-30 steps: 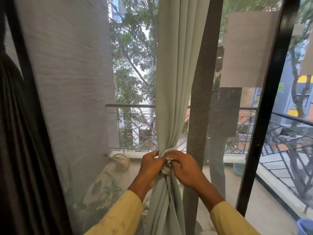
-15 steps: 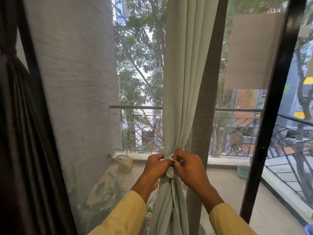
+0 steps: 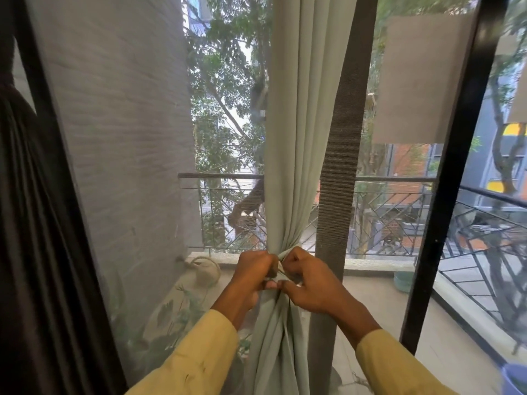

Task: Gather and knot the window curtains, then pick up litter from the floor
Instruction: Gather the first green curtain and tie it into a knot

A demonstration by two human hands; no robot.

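At the window (image 3: 228,124), we hold the pale green curtain (image 3: 293,138) gathered.
Our left hand (image 3: 252,276) and right hand (image 3: 310,283) curl tight round its bunched middle, thumbs nearly touching; grey mesh strip (image 3: 336,166) just beside.

Pale balcony floor (image 3: 379,303) with a cream watering can (image 3: 206,270) and teal basin (image 3: 403,282) by the railing.

Balcony railing (image 3: 395,179), trees (image 3: 228,81), watering can (image 3: 207,271), black frame (image 3: 462,143)
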